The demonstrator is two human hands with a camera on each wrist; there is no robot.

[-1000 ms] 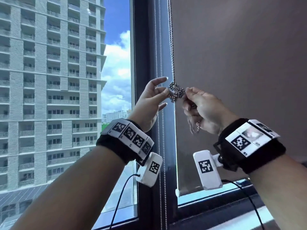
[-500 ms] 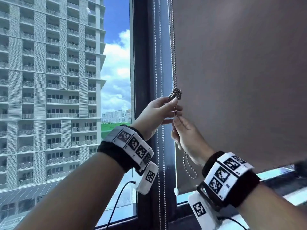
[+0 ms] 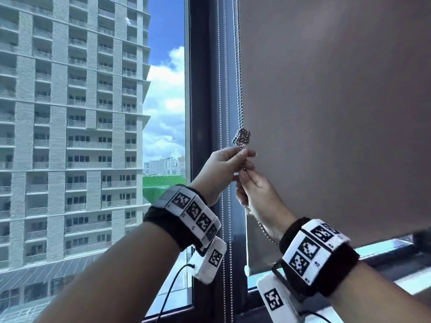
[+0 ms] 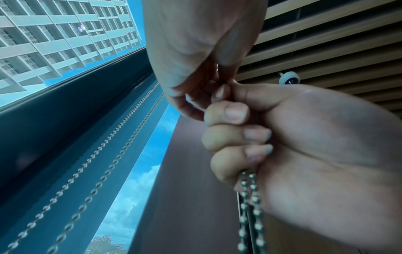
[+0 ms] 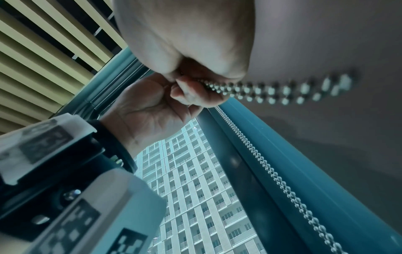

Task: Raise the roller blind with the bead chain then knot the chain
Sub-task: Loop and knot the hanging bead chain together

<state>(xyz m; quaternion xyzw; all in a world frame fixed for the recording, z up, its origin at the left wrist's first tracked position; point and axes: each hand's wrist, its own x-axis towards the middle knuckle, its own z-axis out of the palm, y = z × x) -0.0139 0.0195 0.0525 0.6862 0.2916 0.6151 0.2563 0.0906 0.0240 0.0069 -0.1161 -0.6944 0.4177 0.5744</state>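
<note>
both hands [image 3: 224, 166] grasping bead chain [image 3: 238, 66] under knot [image 3: 242, 136] | brown roller blind [image 3: 326, 113] | window frame [image 3: 200, 89] | tower block [image 3: 70, 113] outside

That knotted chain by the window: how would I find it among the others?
Start at the grey roller blind and go to its left edge. The bead chain there bunches into a knot just above both hands. The thinner chains beside it on the dark frame hang straight, with no knot.
</note>
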